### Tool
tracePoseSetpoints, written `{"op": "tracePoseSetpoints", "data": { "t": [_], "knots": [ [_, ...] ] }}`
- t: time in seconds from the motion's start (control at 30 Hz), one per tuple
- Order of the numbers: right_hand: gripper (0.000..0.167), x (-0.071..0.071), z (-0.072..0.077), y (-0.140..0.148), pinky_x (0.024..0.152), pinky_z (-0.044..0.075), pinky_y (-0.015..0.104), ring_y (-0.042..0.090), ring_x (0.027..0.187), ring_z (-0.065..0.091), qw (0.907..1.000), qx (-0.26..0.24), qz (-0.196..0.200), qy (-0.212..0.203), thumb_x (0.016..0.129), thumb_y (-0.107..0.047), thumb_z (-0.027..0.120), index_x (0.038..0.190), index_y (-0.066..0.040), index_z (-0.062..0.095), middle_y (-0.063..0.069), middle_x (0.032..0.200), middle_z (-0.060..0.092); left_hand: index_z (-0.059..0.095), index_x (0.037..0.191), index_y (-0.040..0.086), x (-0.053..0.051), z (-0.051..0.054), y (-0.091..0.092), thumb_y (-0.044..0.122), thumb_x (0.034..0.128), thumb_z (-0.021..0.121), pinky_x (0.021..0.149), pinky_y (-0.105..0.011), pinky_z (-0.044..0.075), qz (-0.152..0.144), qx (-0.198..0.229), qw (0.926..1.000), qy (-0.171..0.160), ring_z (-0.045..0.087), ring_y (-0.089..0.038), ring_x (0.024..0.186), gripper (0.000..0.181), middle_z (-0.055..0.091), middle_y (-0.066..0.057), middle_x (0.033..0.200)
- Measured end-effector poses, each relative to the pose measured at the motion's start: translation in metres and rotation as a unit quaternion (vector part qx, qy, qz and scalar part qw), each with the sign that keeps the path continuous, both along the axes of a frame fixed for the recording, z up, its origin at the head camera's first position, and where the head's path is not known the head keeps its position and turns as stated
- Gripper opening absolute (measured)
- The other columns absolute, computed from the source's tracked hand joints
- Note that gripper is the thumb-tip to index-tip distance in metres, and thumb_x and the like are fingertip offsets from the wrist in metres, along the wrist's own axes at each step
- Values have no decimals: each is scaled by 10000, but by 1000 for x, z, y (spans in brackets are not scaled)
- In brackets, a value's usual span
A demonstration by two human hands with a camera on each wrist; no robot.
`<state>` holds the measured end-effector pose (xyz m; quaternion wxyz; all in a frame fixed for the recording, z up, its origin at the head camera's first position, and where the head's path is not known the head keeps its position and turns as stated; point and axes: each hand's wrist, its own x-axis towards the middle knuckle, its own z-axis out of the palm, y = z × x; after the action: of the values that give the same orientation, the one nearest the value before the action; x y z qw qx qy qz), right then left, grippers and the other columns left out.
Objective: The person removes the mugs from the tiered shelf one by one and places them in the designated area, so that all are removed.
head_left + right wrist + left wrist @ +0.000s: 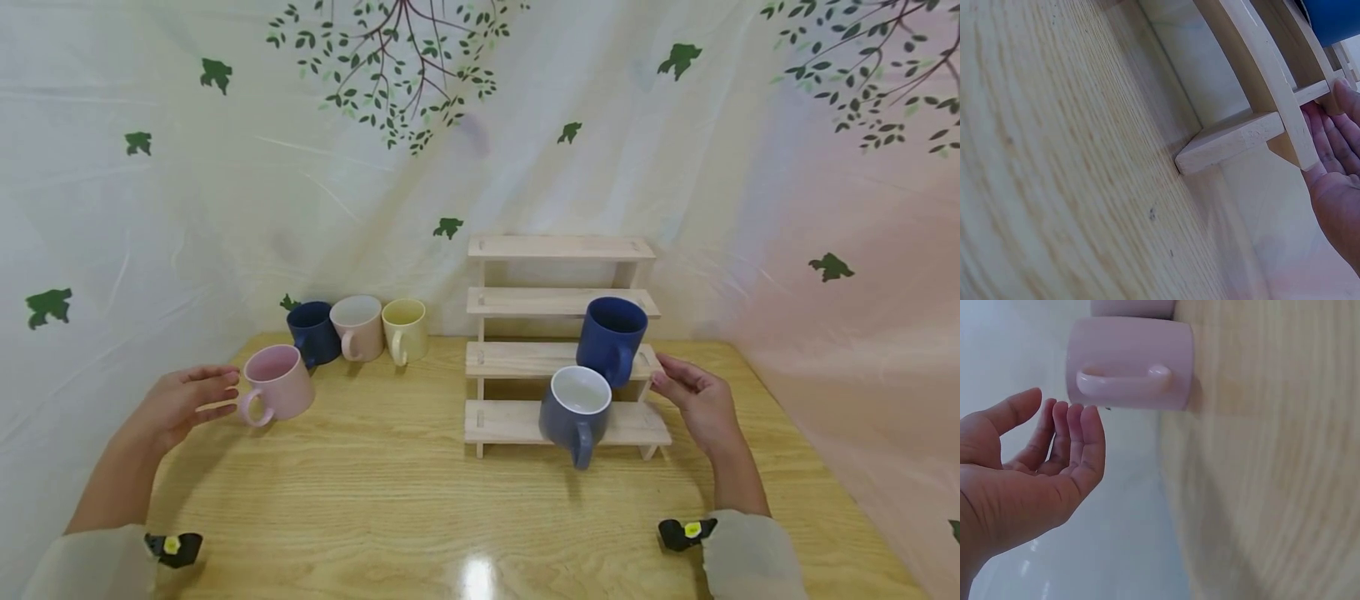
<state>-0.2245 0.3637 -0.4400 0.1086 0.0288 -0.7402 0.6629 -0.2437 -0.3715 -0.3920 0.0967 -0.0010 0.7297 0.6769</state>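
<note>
Beside a pink mug [288, 390] at the left of the table, my left hand [178, 407] has its fingers apart and slightly bent. In the left wrist view, the fingertips of this hand [1041, 465] lie close to the mug [1129, 350], holding nothing; contact is unclear. My right hand [705, 408] pinches the right end of the second-lowest shelf of a wooden rack [506, 422]. The right wrist view has the thumb and fingers of that hand [1341, 194] around the rack's [1232, 140] edge. A grey mug [562, 421] stands on the lowest shelf, a blue mug [603, 337] on the second-lowest.
At the back left of the wooden table [360, 492] stand a dark blue mug [318, 337], a pale pink mug with a white inside [363, 333] and a yellow mug [412, 336]. A patterned cloth [225, 192] hangs behind the table and along its sides.
</note>
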Motion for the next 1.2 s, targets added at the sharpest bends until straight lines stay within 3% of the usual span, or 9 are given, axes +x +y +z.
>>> {"op": "tracePoseSetpoints", "data": {
  "t": [0.13,0.23,0.33,0.47,0.63,0.77,0.93,1.2],
  "knots": [
    [561,1,1,0,861,547,148,51,931,734,10000,19,-16,8,980,-185,707,1439,73,517,-120,1094,718,707,1060,190,-2,15,14,191,1031,638,798,-260,612,205,-255,9994,104,664,-80,917,74,686,118,1009],
    [558,2,2,0,864,546,147,50,934,733,10000,76,-42,25,980,-196,707,1436,68,524,-125,1096,716,677,1128,145,-4,24,27,236,1027,646,806,-254,609,217,-592,9978,209,671,-77,929,140,688,121,1011],
    [553,2,2,0,864,547,148,47,937,732,9999,153,-70,20,980,-206,707,1433,60,533,-133,1099,714,631,1206,70,-6,32,41,250,1029,641,819,-255,606,143,-837,9958,337,684,-81,943,253,683,114,1027],
    [540,1,2,0,861,550,151,49,936,733,9998,194,-90,39,982,-204,706,1426,57,543,-130,1098,715,615,1228,13,-8,39,58,228,1031,641,826,-254,605,-24,-795,9960,395,694,-97,943,293,683,89,1040],
    [536,0,0,0,862,549,150,57,935,736,9998,147,-47,91,980,-206,710,1420,54,551,-120,1098,719,698,1105,137,-12,42,76,155,1032,632,816,-253,607,-297,-393,9981,365,697,-88,935,100,708,85,1018],
    [542,0,-1,1,862,548,148,52,937,734,9998,183,-42,65,981,-225,708,1424,45,551,-121,1099,716,696,1048,204,-16,42,91,180,1036,632,832,-267,605,-457,-416,9974,365,675,-97,914,69,689,82,990],
    [540,0,-1,1,866,546,145,56,945,733,9996,282,-56,77,987,-224,702,1428,46,546,-132,1104,715,676,1097,167,-20,43,111,200,1049,611,860,-301,601,-669,-478,9960,359,665,-101,916,87,677,59,993],
    [549,0,-1,1,870,545,146,65,954,734,9995,306,-98,6,987,-228,699,1438,41,539,-145,1116,711,560,1290,-2,-21,47,148,210,1053,605,914,-322,585,-931,-718,9923,401,665,-115,974,321,656,43,1103]
  ]
}}
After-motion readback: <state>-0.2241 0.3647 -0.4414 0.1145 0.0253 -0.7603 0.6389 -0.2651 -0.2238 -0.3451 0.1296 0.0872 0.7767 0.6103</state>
